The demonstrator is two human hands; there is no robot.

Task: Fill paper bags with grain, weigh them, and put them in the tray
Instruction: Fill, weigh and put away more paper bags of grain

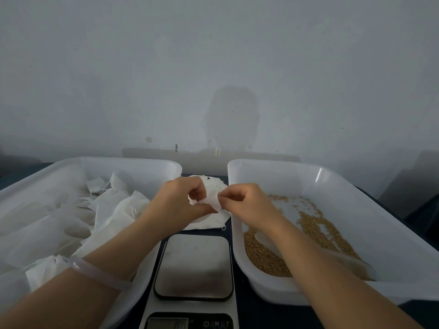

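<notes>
One paper bag (211, 200) pinched between fingers (228, 194).

1 head-worn wide-angle view, close above the dark desk (425, 217), facing forward and down.
A plain grey wall (213, 67) fills the upper half. The square silver-topped digital scale (193, 264) sits bottom centre, cut by the lower edge, between the left translucent white plastic tray (118, 160) and its right twin (285, 163). Forearms enter from the bottom corners; the left hand (177, 203) and right hand (244, 201) meet mid-frame, pinching a small white paper bag (211, 201).
</notes>
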